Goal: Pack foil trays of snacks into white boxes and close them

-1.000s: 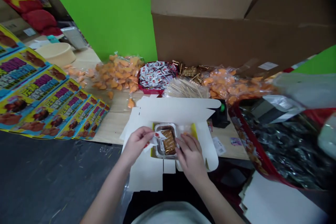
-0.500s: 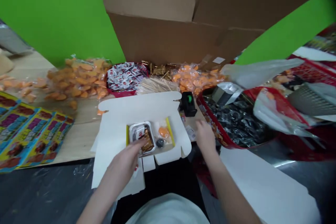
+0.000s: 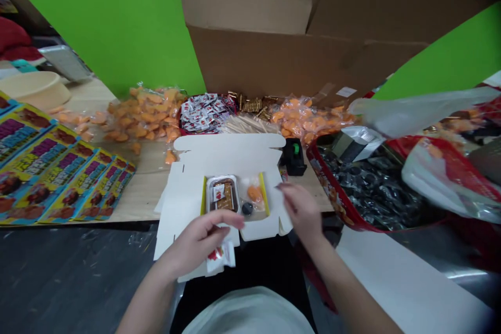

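Note:
An opened white cardboard box lies in front of me. Inside, a foil tray holds a wrapped brown biscuit with a small white sachet on it. Beside the tray are a bagged orange piece and a dark round piece. My left hand is over the box's near edge, thumb and index finger apart; a white packet with red print shows under its palm, seemingly held by the curled lower fingers. My right hand, pinched at the box's right side, has a small dark thing at its fingertips.
Behind the box are bagged orange pieces, a pile of sachets, wooden sticks and gold-wrapped biscuits. A tape dispenser and a red tub of black packets stand right. Printed boxes line the left.
My left hand has drawn back from the foil tray toward the near edge, showing more of the packet. My right hand has moved closer to the box. The view has shifted left.

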Motion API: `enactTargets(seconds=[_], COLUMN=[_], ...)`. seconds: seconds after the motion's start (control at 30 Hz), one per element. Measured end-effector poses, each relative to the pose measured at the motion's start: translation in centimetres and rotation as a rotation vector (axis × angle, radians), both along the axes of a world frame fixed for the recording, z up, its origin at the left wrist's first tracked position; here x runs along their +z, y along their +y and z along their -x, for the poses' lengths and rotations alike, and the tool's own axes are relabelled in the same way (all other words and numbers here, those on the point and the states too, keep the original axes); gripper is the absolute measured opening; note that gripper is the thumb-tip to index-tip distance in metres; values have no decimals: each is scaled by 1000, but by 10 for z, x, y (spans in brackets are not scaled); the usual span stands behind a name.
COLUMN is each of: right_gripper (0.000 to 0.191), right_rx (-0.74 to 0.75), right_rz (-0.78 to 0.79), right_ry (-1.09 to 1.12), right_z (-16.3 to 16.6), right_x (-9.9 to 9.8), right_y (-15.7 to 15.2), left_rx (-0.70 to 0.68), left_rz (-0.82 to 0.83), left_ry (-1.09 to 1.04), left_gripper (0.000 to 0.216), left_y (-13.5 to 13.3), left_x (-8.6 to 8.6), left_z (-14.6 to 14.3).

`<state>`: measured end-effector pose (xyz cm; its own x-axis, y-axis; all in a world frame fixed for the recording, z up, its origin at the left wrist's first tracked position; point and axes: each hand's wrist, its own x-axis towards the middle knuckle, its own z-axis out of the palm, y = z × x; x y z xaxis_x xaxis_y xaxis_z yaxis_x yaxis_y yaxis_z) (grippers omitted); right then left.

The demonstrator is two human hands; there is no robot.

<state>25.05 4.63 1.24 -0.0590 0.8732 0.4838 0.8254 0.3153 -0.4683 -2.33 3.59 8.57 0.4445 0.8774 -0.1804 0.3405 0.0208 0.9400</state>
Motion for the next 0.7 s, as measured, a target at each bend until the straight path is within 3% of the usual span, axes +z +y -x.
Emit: enactTargets(seconds=[0.07, 0.17, 0.23, 0.33, 0.43, 0.53, 0.6, 0.7], right_gripper=[35, 40, 46, 44, 41, 47, 47, 43], right_rx=[261, 303, 309, 321, -77, -509, -644, -628], right_rz=[28, 242, 523, 801, 661, 475, 415, 467], right_ry=[131, 434, 702, 846, 858, 958, 1024, 1065], right_z=[44, 79, 78, 49, -1, -46, -64, -71], right_x=[11, 23, 31, 37, 18, -21, -43, -56], right_y=[-2, -9, -18, -32, -30, -14, -11, -29], left_rx=[-15, 158, 218, 245, 467, 811, 881, 874], left_rz=[43, -257, -448, -523, -472, -413, -391, -309], left_ry=[-102, -81, -8, 63, 110, 297, 398, 532], left_gripper=[22, 26, 33, 38, 28, 20, 19, 18], left_y=[-4, -12, -20, -30, -13, 37, 79, 140], left_x=[5, -5, -17, -33, -43, -50, -55, -71], left_z=[-13, -34, -43, -46, -23, 29, 68, 111])
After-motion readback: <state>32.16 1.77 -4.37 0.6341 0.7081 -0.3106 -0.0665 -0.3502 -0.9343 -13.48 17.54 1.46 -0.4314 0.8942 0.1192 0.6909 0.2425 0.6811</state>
